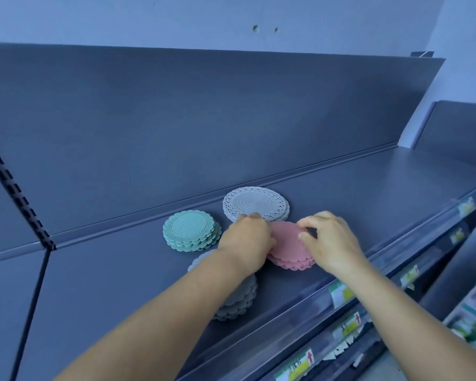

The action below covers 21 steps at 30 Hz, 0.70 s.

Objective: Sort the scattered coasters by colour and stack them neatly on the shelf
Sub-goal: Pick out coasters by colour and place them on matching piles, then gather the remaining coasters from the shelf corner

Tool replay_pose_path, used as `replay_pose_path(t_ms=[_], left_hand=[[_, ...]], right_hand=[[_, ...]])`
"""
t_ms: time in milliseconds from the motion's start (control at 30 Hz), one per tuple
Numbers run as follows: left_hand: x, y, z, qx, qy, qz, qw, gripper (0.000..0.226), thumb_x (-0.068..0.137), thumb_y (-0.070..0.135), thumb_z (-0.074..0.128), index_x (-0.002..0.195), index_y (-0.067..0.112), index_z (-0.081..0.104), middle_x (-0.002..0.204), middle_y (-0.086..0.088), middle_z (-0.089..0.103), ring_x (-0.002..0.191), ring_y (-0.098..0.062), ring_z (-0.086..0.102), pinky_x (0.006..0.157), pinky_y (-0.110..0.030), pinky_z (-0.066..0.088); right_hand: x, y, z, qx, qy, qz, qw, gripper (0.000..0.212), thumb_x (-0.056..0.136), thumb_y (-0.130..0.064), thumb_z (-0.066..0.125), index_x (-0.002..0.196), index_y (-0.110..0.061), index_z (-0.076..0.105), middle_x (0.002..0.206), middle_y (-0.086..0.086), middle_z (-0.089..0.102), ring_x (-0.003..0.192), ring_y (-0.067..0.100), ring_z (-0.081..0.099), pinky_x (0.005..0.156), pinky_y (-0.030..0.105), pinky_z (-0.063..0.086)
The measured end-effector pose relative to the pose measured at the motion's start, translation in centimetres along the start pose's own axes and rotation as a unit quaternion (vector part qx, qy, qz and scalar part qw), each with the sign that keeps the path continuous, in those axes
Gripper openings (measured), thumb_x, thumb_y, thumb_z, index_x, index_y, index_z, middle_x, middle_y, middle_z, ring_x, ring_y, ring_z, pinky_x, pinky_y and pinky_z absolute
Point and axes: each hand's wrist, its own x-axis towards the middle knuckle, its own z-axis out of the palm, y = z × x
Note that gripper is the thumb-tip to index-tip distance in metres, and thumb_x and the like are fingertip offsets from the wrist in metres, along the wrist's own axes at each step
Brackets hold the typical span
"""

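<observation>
Both hands meet at the pink coaster stack just right of the frame's centre. The left hand curls its fingers round the stack's left edge while the right hand pinches the right edge between thumb and fingers, a two-sided hold that looks meant to square the scalloped rims into one even pile.

Touching the left hand's fingertips from above sits the white lace-edged coaster stack, and to the left, just beside it, the mint green coaster stack. Below, under the left forearm and partly hidden by it, stands the grey coaster stack.

All four rest on the dark shelf, each colour apart from the others, so the sorting appears nearly done. Price labels line the shelf's front rail towards the lower right.
</observation>
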Motion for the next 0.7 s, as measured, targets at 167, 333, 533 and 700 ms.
replay_pose_path(t_ms=[167,333,533,700], left_hand=[[-3.5,-1.7,-1.2,0.044,0.046,-0.005,0.998,0.030,0.097,0.032,0.043,0.118,0.012,0.050,0.122,-0.007,0.050,0.118,-0.026,0.044,0.091,-0.037,0.041],[-8.8,-5.4,-2.6,0.050,0.070,-0.068,0.994,0.045,0.097,0.038,0.041,0.138,0.019,0.038,0.135,0.001,0.046,0.125,-0.022,0.041,0.096,-0.033,0.039],[-17.7,-11.1,-3.9,0.038,0.085,-0.140,0.986,0.050,0.097,0.041,0.039,0.143,0.021,0.031,0.137,0.004,0.044,0.125,-0.018,0.040,0.096,-0.028,0.038],[-26.1,-16.0,-5.1,0.040,0.091,-0.195,0.976,0.048,0.098,0.041,0.039,0.141,0.020,0.034,0.137,0.003,0.044,0.125,-0.018,0.041,0.096,-0.029,0.041]], right_hand=[[-1.9,-2.7,0.2,-0.024,-0.025,-0.073,0.997,0.035,0.092,-0.032,0.051,0.126,-0.026,0.056,0.131,-0.006,0.053,0.120,0.020,0.043,0.093,0.027,0.036],[-4.5,-6.5,1.4,-0.019,-0.066,-0.148,0.987,0.043,0.092,-0.040,0.049,0.132,-0.024,0.049,0.135,-0.008,0.053,0.127,0.014,0.042,0.101,0.026,0.032],[-8.9,-13.3,4.0,0.015,-0.106,-0.213,0.971,0.048,0.094,-0.043,0.045,0.139,-0.027,0.040,0.144,-0.013,0.042,0.134,0.008,0.034,0.106,0.022,0.025],[-14.0,-20.3,6.4,0.043,-0.139,-0.254,0.956,0.048,0.095,-0.043,0.043,0.140,-0.028,0.038,0.145,-0.014,0.040,0.136,0.008,0.030,0.107,0.024,0.028]])
